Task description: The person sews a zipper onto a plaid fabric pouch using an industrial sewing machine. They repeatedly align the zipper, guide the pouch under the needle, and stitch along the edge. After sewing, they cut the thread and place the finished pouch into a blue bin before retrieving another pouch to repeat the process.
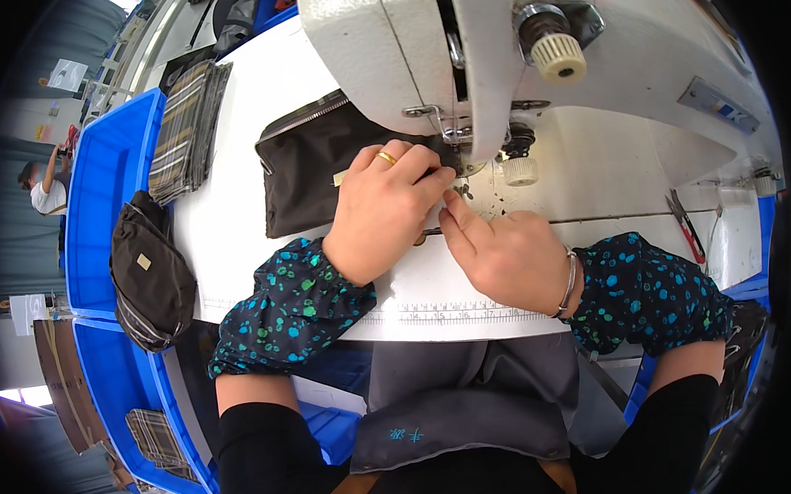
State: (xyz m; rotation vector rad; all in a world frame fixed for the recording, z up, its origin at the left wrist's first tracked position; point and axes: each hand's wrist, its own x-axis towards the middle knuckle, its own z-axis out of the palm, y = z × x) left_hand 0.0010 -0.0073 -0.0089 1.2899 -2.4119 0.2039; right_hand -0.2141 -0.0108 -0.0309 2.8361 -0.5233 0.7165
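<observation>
A dark brown fabric pouch point(301, 190) with a metal zipper along its upper edge lies under the head of a white sewing machine point(386, 52). My left hand point(384, 207), with a gold ring, presses on the pouch's right part, its fingers bent and drawn together near the needle. Close beside it, my right hand point(510, 256) has thumb and forefinger pinched at the pouch's right edge. Both sets of fingertips nearly meet just in front of the presser foot, and they hide the edge being gripped.
Folded plaid cloth pieces point(184, 132) and another dark zippered pouch point(152, 272) lie at the table's left side, by blue bins point(106, 199). Red-handled thread snips point(688, 226) rest at the right. A ruler strip point(463, 315) runs along the front edge. Another person point(49, 188) stands far left.
</observation>
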